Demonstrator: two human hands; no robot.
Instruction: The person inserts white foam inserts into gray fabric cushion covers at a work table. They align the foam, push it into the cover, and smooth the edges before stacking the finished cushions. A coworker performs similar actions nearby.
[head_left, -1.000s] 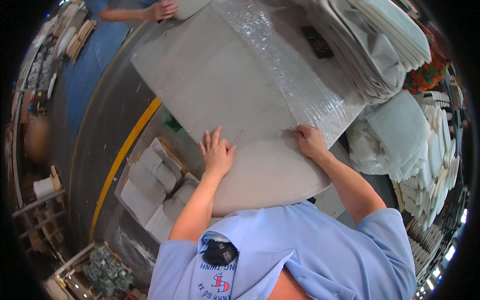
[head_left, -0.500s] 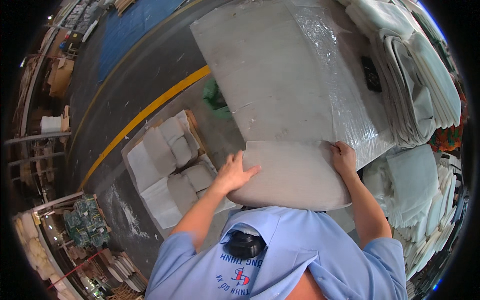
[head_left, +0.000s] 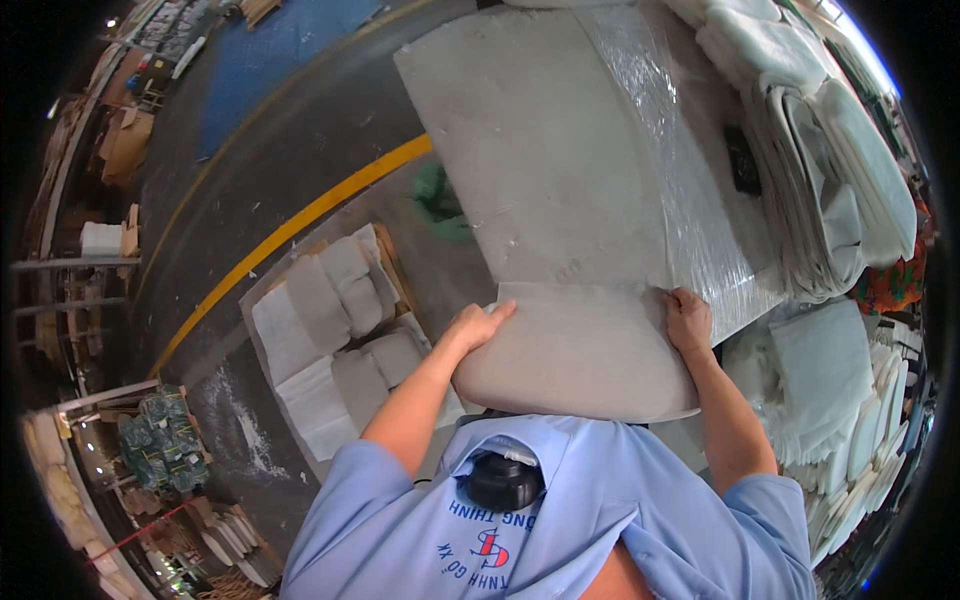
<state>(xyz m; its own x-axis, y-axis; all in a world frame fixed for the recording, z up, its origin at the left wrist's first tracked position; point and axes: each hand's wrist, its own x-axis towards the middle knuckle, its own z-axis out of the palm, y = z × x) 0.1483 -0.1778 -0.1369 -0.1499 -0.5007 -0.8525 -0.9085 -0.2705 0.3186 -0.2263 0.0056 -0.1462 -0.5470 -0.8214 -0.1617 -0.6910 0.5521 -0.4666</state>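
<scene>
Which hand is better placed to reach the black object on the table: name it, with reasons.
Probably the right hand: it is nearer the black object, though gripping the cushion at its far right corner. The left hand, on the cushion's left edge, is farther away.

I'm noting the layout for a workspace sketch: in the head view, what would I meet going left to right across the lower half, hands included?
Green-wrapped bundles, grey and white pads, left hand, grey cushion, right hand, stacked whitish sheets.
</scene>
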